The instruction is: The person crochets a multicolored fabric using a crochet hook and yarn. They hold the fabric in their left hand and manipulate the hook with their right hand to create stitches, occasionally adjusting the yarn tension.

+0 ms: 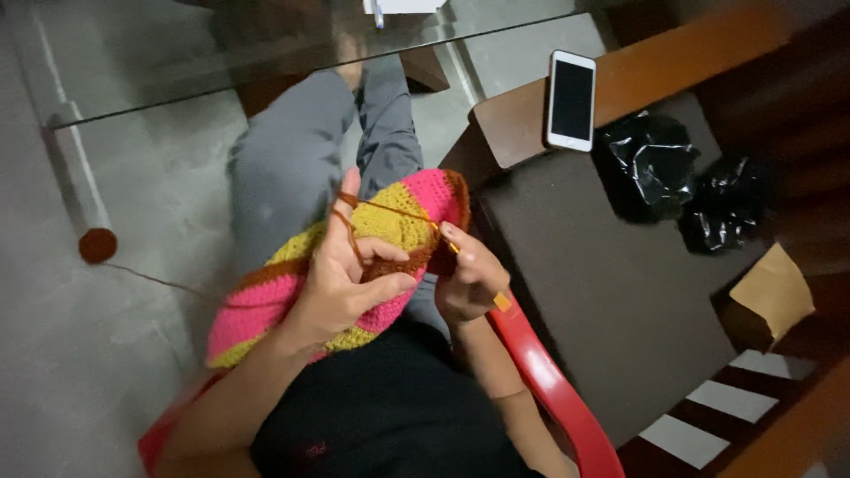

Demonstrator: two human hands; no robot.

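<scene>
A crocheted piece [407,208] in pink, yellow and brown stripes lies across my lap. My left hand [341,279] grips its edge, with brown yarn [350,232] wound over the raised forefinger. My right hand [469,279] is closed on a yellow crochet hook [501,301], its tip at the brown edge of the piece. The yarn trails left over the floor to a brown ball of yarn [97,245].
I sit in a red plastic chair [549,381], legs in grey trousers [292,150]. To the right is a dark seat [602,292] with two black plastic bags [646,164], a white phone [571,99] on its wooden arm, and a brown paper piece [775,288]. A glass table edge [221,88] is ahead.
</scene>
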